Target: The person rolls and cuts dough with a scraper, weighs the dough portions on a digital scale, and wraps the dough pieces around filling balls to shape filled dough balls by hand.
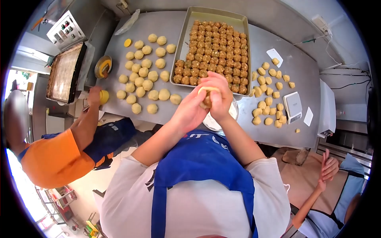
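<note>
Both my hands meet in front of my chest, around a brown filling ball partly wrapped in pale dough point(208, 94). My left hand point(190, 110) cups it from the left and below. My right hand point(223, 99) closes on it from the right, its fingers round the dough's rim. Just beyond them lies a metal tray point(182, 45) with rows of brown filling balls point(214, 51). Under my right hand, a round dish of white powder point(232, 115) is partly hidden.
Round dough balls point(147, 84) cover the table's left part; smaller dough pieces point(268, 101) lie right, beside a white scale point(293, 106). A person in orange point(59, 158) reaches in at left near a bowl point(103, 66). Another person's hands point(328, 168) are at lower right.
</note>
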`<act>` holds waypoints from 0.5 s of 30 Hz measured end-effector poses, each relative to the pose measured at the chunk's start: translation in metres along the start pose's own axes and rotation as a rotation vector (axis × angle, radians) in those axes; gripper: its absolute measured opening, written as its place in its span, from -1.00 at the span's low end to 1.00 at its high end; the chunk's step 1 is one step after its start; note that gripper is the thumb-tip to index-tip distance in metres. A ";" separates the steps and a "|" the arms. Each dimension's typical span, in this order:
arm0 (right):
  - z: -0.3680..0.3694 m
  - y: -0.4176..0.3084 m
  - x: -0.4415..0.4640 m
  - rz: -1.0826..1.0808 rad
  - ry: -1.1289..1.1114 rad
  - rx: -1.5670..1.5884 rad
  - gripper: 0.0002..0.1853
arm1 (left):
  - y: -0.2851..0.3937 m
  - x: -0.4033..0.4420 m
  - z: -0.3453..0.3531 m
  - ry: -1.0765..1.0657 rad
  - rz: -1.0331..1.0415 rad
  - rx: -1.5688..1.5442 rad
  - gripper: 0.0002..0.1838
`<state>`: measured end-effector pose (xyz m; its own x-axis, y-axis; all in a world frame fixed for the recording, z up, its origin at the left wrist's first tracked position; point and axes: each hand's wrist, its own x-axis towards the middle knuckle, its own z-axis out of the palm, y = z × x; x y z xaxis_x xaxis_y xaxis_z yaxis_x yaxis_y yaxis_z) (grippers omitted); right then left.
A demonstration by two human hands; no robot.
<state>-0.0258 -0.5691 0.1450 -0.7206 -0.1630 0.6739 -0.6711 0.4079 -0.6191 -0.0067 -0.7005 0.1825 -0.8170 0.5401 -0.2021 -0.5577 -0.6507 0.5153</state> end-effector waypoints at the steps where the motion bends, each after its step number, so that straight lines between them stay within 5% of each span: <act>1: 0.011 -0.003 -0.002 0.122 0.211 0.133 -0.63 | 0.000 0.002 -0.002 -0.037 0.018 -0.068 -0.54; 2: 0.021 -0.009 -0.002 0.242 0.421 0.269 -0.62 | -0.001 0.002 -0.003 -0.035 0.022 -0.064 -0.54; 4: 0.023 -0.014 0.003 0.254 0.454 0.278 -0.60 | -0.001 0.004 -0.009 0.079 0.114 0.119 -0.54; 6: 0.004 -0.008 0.001 0.292 0.056 0.302 -0.60 | -0.001 0.001 -0.018 0.063 0.156 0.172 -0.55; 8: -0.002 -0.012 0.005 0.345 -0.016 0.124 -0.65 | -0.009 -0.006 -0.018 0.133 0.075 0.317 -0.56; 10: 0.000 -0.013 0.006 0.168 -0.066 0.021 -0.71 | -0.005 -0.005 -0.006 0.164 0.100 0.311 -0.55; 12: 0.008 -0.010 0.004 0.144 0.008 0.066 -0.73 | 0.002 -0.003 0.003 0.032 0.061 0.047 -0.54; 14: 0.027 -0.015 0.004 0.320 0.445 0.318 -0.70 | -0.003 0.002 -0.001 -0.049 0.138 0.058 -0.52; 15: 0.021 -0.039 0.019 0.257 0.434 0.301 -0.68 | -0.007 0.002 -0.005 0.012 0.207 0.176 -0.53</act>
<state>-0.0173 -0.6070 0.1732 -0.7723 0.3156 0.5513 -0.5500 0.1022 -0.8289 -0.0054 -0.6978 0.1741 -0.9133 0.3981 -0.0862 -0.3450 -0.6436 0.6832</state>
